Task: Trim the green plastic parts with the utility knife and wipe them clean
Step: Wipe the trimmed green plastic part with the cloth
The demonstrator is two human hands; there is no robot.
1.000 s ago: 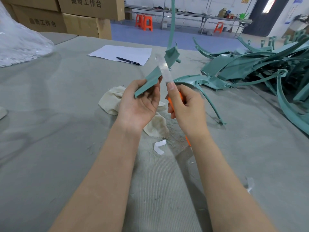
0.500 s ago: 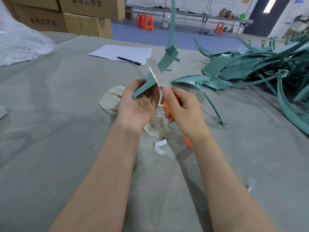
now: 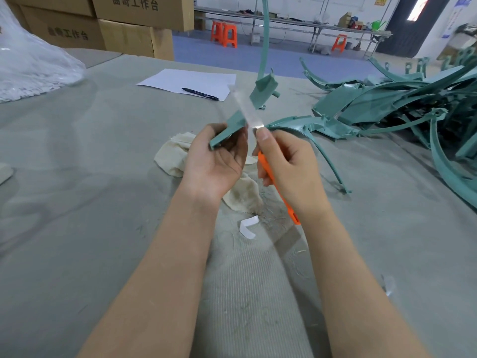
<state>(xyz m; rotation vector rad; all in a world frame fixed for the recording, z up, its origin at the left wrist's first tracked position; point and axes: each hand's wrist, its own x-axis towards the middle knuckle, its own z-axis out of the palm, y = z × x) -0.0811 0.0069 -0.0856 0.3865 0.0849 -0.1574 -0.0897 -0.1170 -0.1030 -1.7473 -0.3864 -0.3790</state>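
My left hand (image 3: 215, 161) grips the lower end of a long green plastic part (image 3: 263, 90) that rises out of the top of the view. My right hand (image 3: 289, 164) grips the orange utility knife (image 3: 280, 187), thumb up by the blade. The blade (image 3: 245, 108) is blurred and lies across the part's flat section just above my left fingers. A cream cloth (image 3: 178, 153) lies on the table under my hands.
A heap of green parts (image 3: 402, 99) fills the right of the grey table (image 3: 77, 189); one curved part (image 3: 322, 140) reaches close to my right hand. A white paper sheet (image 3: 180, 78) with a pen (image 3: 200, 94) lies beyond. A white scrap (image 3: 247, 226) lies near my wrists. A plastic bag (image 3: 31, 65) sits at left.
The knife blade has slid along the part's flat section, first down towards my left fingers, then back up a little. My left hand keeps the same grip on the part.
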